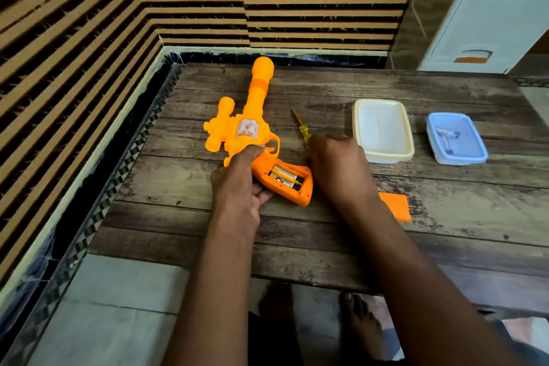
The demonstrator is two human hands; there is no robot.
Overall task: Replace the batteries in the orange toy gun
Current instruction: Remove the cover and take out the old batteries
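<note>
Left hand [237, 178] clamped round the orange toy gun [252, 134] on the worktop [416, 217], steadying it, batteries [286, 177] facing up | right hand [338, 163] by the yellow screwdriver [303, 129], grip can't tell | orange cover [396, 205] parked aside, probably for refitting

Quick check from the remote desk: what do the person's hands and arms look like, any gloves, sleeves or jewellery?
Both arms are bare to the frame's edge, with no sleeves in view. The left hand and right hand wear no gloves. No rings, watch or bracelets show on the sides visible.
</note>
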